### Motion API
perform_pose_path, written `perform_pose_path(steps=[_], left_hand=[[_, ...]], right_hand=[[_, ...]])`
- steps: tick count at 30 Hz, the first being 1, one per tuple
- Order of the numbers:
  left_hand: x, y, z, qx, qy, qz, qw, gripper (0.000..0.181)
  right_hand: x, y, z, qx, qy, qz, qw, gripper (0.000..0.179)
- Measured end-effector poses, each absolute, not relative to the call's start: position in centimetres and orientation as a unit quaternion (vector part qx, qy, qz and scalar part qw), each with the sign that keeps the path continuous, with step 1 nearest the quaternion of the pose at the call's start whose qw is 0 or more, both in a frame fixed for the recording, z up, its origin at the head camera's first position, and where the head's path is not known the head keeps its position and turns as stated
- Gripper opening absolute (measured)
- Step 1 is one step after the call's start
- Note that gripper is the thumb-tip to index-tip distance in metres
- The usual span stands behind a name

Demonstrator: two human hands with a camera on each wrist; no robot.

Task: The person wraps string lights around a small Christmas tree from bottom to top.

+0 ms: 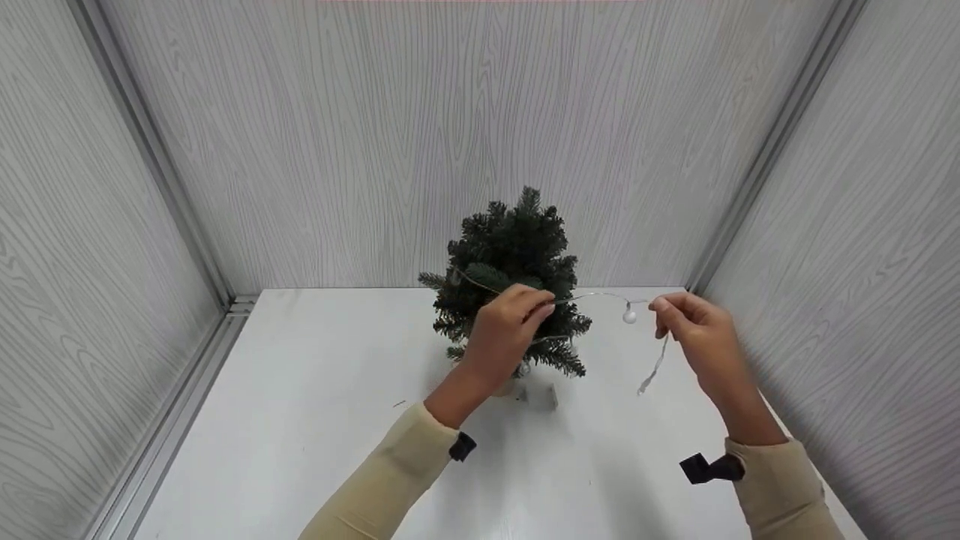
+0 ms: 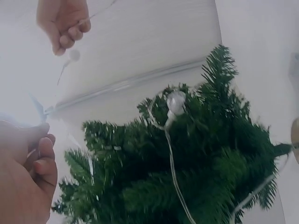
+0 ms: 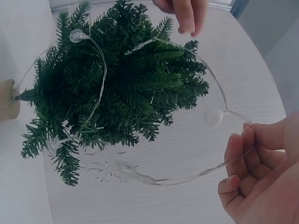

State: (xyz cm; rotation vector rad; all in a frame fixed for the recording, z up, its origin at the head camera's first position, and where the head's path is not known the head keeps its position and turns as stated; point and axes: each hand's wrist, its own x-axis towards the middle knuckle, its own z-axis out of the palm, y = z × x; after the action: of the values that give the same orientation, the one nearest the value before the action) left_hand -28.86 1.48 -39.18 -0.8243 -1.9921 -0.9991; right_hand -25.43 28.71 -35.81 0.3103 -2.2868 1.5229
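Note:
A small green artificial Christmas tree (image 1: 517,240) stands on the white table, with a light string (image 1: 596,294) wound around it. In front of the tree my left hand (image 1: 499,334) pinches the clear wire between thumb and fingers. My right hand (image 1: 697,326), off to the tree's right, pinches the same wire farther along. Between the hands hangs a round white bulb (image 1: 630,316); a short free end dangles below the right hand. The right wrist view shows a spiky clear ornament (image 3: 112,170) on that end. Another bulb (image 2: 176,102) lies against the branches.
The tree's round wooden base (image 3: 8,100) rests on the white table (image 1: 337,450). Beside the base is a small whitish block (image 1: 553,396), its kind unclear. A thin dark sliver (image 1: 399,403) lies to the left. Grey wood-grain panels (image 1: 375,135) enclose the back and sides.

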Motion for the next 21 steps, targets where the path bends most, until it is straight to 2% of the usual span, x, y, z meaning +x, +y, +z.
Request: perform_pose_path(steps=[10,17,21], left_hand=[[-29.6,3.0,-39.6,-0.319,-0.784,-0.415,0.334,0.019],[-29.5,2.7,-39.9,-0.295,-0.771,-0.5,0.261,0.02],[-29.6,2.7,-40.1,-0.282,-0.761,-0.532,0.24,0.022]], right_hand=[[-25.3,28.2,-35.4,0.119,-0.807,0.542,0.202,0.02],[-25.8,29.5,-36.0,0.135,-0.851,0.457,0.22,0.014],[-26.1,30.4,-36.8,0.177,-0.86,0.425,0.218,0.007]])
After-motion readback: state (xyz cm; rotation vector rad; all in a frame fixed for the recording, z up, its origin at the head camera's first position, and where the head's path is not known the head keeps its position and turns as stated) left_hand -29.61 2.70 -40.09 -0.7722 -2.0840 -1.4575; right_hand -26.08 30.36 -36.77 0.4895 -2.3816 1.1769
